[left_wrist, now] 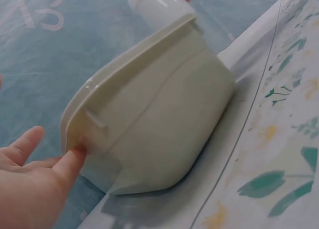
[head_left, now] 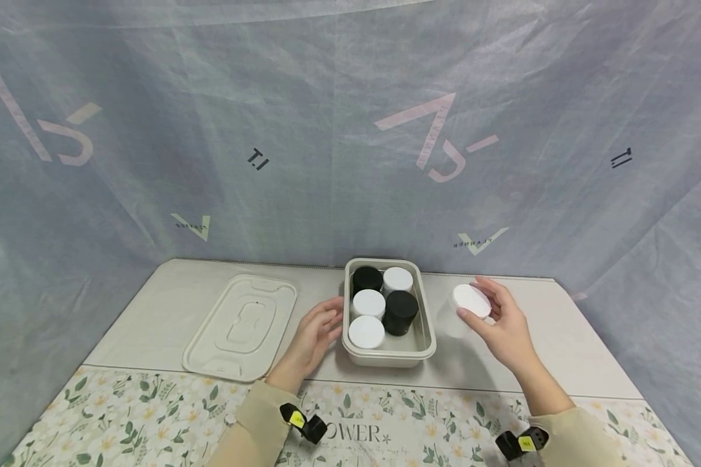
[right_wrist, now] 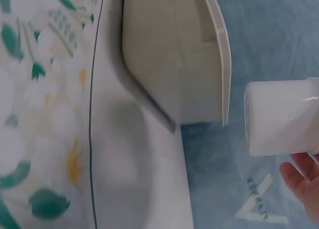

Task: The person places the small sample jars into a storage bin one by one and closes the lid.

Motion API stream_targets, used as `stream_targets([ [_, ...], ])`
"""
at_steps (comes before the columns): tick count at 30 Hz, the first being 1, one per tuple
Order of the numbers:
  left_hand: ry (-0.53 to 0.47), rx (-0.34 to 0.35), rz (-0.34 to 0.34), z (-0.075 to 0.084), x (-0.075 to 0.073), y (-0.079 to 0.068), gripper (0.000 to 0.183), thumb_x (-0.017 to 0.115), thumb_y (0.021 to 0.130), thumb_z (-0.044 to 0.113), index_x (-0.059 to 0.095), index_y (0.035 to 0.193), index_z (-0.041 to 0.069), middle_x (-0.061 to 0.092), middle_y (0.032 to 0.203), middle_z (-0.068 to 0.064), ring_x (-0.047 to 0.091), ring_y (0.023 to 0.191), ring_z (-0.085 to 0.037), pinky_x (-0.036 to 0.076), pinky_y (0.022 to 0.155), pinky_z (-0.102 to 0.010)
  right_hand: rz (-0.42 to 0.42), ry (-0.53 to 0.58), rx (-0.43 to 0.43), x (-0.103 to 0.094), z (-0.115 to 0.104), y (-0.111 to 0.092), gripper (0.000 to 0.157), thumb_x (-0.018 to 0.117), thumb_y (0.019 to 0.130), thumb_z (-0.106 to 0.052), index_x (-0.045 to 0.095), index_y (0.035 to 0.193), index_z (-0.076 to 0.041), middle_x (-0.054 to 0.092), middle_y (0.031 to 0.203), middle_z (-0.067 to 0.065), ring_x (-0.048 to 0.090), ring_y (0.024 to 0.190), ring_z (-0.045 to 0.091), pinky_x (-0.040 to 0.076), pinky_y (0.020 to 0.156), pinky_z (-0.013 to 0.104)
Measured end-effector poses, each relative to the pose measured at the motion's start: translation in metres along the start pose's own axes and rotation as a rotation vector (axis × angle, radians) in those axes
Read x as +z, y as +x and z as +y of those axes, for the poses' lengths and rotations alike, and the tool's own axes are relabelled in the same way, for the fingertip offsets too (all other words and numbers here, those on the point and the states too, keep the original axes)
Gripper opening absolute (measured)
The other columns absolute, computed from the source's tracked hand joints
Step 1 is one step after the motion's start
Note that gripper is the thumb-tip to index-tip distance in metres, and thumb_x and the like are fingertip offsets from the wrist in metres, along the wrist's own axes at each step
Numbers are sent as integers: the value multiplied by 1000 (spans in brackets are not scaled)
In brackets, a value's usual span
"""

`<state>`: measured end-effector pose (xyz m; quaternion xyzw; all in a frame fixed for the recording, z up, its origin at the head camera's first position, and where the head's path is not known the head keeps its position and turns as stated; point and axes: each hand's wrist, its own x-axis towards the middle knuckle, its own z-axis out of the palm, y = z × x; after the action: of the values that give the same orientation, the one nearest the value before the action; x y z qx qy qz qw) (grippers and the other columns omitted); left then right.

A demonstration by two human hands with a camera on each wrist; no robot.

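Note:
A white-lidded jar (head_left: 470, 300) with a pale body is held by my right hand (head_left: 505, 324), thumb and fingers around its lid, to the right of the bin. In the right wrist view the jar (right_wrist: 279, 118) hangs above the table, apart from the bin wall. My left hand (head_left: 317, 334) touches the left side of the beige bin (head_left: 388, 358) with its fingertips; in the left wrist view a fingertip rests just under the rim. Inside the bin stand several jars: white-lidded jars (head_left: 367, 332) and black jars (head_left: 401, 310). The bin's front right corner holds no jar.
A beige lid (head_left: 245, 327) lies flat on the table to the left of the bin. A floral cloth (head_left: 169, 415) covers the table's near part. Behind, a grey-blue curtain (head_left: 327, 130) hangs close to the bin's far end.

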<state>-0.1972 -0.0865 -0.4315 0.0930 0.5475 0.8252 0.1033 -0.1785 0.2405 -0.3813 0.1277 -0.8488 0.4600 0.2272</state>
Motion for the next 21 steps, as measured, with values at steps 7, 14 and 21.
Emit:
stream_targets([
  [7, -11, 14, -48, -1, -1, 0, 55, 37, 95, 17, 26, 141, -12, 25, 149, -29, 24, 139, -39, 19, 117, -50, -44, 71, -55, 15, -12, 1, 65, 73, 77, 3, 45, 135, -2, 55, 128, 21, 48, 108, -12, 40, 85, 1],
  [14, -25, 1, -43, 1, 0, 0, 55, 36, 94, 16, 26, 141, -12, 26, 149, -29, 25, 139, -39, 19, 117, -49, -102, 111, -85, 30, -33, 1, 59, 72, 76, 7, 48, 129, 5, 57, 123, 23, 52, 104, -7, 42, 83, 4],
  [21, -17, -15, -82, 2, -4, 1, 59, 24, 98, 24, 14, 147, -7, 14, 153, -30, 17, 142, -41, 21, 117, -46, -136, 117, -110, 41, -52, 0, 55, 73, 74, 8, 51, 124, 8, 58, 119, 24, 53, 101, -6, 44, 81, 7],
])
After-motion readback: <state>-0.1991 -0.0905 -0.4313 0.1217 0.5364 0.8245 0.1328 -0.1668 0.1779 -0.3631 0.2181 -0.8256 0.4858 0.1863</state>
